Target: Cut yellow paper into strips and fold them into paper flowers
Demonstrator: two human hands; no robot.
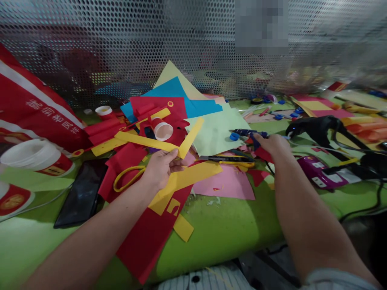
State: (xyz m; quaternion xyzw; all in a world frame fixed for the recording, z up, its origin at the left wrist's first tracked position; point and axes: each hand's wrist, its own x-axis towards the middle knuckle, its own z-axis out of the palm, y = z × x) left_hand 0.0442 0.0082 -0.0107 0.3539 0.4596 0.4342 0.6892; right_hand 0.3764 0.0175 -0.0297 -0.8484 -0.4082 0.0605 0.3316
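Note:
My left hand is closed, pinching a folded yellow paper strip between thumb and fingers. One end of the strip points left, the other up to the right. Under that hand lie more yellow paper strips and a long red paper sheet. Farther right, my right hand has its fingers closed at the rear of a dark blue pen-like tool with a pointed tip; its exact kind is unclear. Between the hands are scissors with dark blades and yellow handles, on pink paper.
Blue paper and pale green paper pile up behind. Paper cups, a black phone and a red bag stand left. At right lie a purple power socket and black cables. A perforated metal panel borders the back.

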